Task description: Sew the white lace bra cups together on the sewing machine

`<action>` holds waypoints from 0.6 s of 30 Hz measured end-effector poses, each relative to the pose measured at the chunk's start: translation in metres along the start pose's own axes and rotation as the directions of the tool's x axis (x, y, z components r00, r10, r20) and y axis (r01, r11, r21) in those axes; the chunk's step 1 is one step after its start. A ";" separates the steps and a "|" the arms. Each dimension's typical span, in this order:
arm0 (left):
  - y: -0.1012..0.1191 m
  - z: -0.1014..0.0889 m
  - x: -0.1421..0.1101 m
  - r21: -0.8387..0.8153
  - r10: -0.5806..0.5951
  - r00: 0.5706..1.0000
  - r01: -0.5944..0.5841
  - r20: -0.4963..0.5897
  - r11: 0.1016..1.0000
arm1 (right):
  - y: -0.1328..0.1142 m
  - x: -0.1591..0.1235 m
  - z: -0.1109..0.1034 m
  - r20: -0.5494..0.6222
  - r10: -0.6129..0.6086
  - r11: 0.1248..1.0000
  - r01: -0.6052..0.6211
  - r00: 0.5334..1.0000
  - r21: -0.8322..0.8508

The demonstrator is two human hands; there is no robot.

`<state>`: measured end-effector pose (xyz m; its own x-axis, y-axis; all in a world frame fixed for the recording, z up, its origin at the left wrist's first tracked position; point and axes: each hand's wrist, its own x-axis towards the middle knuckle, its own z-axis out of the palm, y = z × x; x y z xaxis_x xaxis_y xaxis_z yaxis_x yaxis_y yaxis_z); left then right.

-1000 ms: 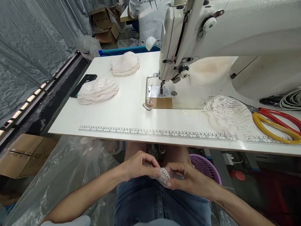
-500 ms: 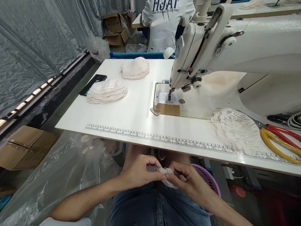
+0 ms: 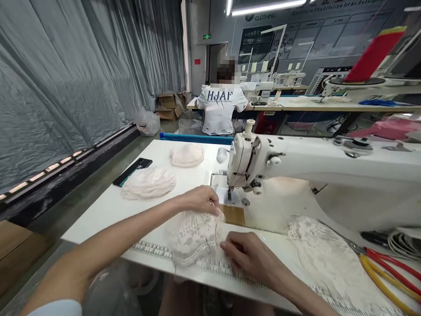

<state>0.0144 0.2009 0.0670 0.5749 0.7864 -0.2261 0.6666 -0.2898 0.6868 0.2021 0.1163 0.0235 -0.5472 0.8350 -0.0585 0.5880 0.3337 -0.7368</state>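
Note:
A white lace piece (image 3: 190,235) lies on the white sewing table (image 3: 126,210), just in front of the needle of the white sewing machine (image 3: 300,161). My left hand (image 3: 198,200) pinches the lace's far edge close to the presser foot. On the lace's right edge, near the printed ruler along the table front, rests my right hand (image 3: 248,256), fingers curled and pressing down.
Two piles of lace pieces (image 3: 148,183) (image 3: 187,155) and a black phone (image 3: 132,170) lie at the left. More lace (image 3: 317,254) and red-and-yellow scissors (image 3: 389,275) lie at the right. A person in a white shirt (image 3: 219,107) sits beyond. Grey plastic sheeting hangs on the left.
Both hands rose from my lap onto the table and brought the lace piece up before the needle. The view tilted up, so the room behind now shows.

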 end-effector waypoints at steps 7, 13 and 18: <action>-0.014 0.013 0.053 -0.012 -0.016 0.997 0.017 0.081 1.000 | 0.050 0.013 -0.039 -0.158 -0.403 0.809 0.270 0.901 -0.522; -0.007 0.007 0.060 0.058 -0.010 0.990 0.002 0.141 0.998 | 0.066 0.033 -0.036 -0.024 -0.630 0.597 0.465 0.776 -0.653; -0.018 0.003 0.077 0.113 -0.009 1.000 0.008 0.005 0.994 | 0.071 0.033 -0.031 -0.059 -0.641 0.606 0.457 0.765 -0.651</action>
<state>0.0481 0.2651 0.0349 0.5710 0.7864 -0.2355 0.7208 -0.3430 0.6024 0.2440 0.1806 -0.0097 -0.7604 0.4506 0.4677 0.4939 0.8689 -0.0343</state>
